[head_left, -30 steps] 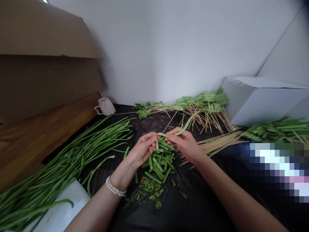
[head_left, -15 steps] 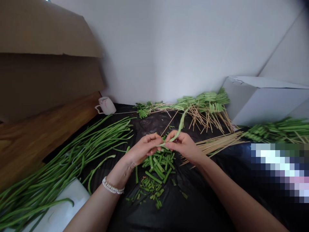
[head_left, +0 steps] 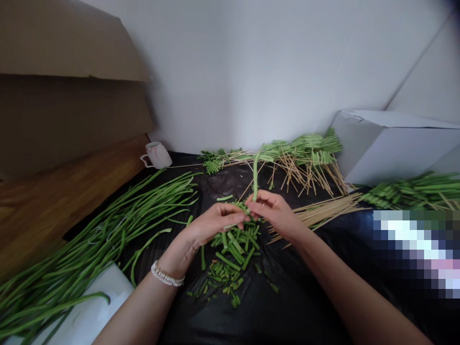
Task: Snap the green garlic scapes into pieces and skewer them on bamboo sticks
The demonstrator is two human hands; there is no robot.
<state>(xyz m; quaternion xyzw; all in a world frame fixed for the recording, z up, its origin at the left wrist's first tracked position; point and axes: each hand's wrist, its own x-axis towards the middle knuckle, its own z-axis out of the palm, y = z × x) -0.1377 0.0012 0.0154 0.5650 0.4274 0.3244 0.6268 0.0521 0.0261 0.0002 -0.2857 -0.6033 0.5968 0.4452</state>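
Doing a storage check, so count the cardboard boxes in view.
2: a brown cardboard box at the left, above the wooden surface, and a white box against the wall at the right. The white piece at lower left may be another, mostly hidden.

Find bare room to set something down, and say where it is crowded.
Bare black sheet lies right of the cut beans, below the loose skewers, and behind the left hand and right hand, before the skewered beans. Crowded at left under the long beans.
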